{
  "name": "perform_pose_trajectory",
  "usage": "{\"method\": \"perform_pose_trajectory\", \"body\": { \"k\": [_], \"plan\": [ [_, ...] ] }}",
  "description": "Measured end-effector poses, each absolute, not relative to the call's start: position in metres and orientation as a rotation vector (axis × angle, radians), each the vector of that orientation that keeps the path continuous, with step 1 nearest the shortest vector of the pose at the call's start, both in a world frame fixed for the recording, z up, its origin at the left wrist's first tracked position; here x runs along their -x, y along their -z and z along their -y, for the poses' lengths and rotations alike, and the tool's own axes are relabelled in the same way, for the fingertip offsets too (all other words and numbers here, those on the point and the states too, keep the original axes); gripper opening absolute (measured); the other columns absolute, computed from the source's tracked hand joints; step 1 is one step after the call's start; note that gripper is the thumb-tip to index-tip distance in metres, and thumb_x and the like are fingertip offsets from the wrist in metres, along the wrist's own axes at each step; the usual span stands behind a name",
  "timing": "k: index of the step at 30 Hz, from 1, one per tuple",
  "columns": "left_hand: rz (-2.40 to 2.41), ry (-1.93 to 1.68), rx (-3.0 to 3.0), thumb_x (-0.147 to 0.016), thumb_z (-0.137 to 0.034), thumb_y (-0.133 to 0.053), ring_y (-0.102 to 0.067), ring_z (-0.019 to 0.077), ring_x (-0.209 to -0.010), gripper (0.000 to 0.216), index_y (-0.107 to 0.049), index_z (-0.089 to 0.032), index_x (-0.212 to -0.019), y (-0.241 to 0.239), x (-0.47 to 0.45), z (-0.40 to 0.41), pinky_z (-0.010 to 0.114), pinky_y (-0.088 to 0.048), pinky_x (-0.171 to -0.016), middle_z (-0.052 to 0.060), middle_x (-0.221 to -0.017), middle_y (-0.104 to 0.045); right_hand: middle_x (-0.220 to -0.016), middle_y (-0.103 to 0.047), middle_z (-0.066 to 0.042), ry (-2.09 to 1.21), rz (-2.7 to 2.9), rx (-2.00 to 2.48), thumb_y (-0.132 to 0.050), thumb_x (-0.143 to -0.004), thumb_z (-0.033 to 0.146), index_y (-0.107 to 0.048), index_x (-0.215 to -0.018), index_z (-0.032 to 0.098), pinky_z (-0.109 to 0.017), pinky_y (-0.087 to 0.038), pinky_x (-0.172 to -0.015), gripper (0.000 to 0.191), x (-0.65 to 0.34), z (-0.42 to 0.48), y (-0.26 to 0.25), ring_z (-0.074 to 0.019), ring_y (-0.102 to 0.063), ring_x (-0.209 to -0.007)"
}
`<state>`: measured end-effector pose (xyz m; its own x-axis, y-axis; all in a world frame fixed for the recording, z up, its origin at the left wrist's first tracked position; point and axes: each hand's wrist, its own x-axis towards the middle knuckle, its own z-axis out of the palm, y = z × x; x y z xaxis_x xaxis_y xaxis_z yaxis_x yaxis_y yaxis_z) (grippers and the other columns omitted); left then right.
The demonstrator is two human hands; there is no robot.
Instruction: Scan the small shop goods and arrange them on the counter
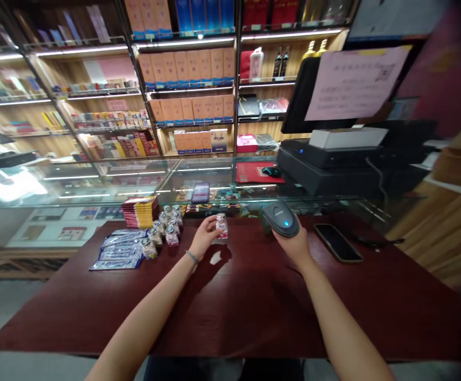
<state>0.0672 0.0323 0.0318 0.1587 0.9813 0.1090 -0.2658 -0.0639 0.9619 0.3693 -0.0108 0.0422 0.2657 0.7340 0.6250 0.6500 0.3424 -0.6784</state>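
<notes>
My left hand [204, 236] is closed around a small clear bottle [221, 226] with a pale cap and pink contents, held upright above the dark red table [254, 307]. My right hand [296, 246] grips a grey handheld barcode scanner [281, 218], its head pointing toward the bottle. A blue light glows on the scanner. Just left of the held bottle stand several similar small bottles [167, 228] in a cluster.
Blue-and-white flat packets [118, 250] and a stack of red-edged boxes [140, 210] lie at the table's left. A black phone [337, 242] rests right of the scanner. Behind are a glass counter [95, 182], a till with screen and printer [333, 153], and stocked shelves [191, 90].
</notes>
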Motion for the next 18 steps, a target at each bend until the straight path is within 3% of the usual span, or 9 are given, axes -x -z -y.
{"method": "perform_pose_trajectory", "body": {
  "k": [8,18],
  "plan": [
    [-0.856,-1.264,-1.275,-0.068,-0.02,-0.085,-0.073,0.0239,-0.104,0.047,-0.062,-0.019,-0.109,-0.013,-0.15,-0.088,0.047,-0.055,-0.103,0.01,-0.114,-0.074,-0.084,-0.078,-0.015,-0.091,1.232,1.303,-0.077,-0.075,0.048,-0.067,-0.104,0.018,-0.041,-0.063,-0.07,0.043,-0.389,0.013,-0.056,-0.0342,-0.078,-0.085],
    [-0.948,-1.274,-1.409,-0.07,-0.015,-0.084,-0.07,0.0224,-0.097,0.042,-0.068,-0.021,-0.108,0.006,-0.208,-0.119,0.047,-0.051,-0.105,0.006,-0.104,-0.073,-0.081,-0.077,-0.011,-0.121,1.201,1.329,-0.075,-0.079,0.043,-0.065,-0.115,0.02,-0.038,-0.064,-0.065,0.043,-0.395,0.015,-0.058,-0.0326,-0.078,-0.084]
  ]
}}
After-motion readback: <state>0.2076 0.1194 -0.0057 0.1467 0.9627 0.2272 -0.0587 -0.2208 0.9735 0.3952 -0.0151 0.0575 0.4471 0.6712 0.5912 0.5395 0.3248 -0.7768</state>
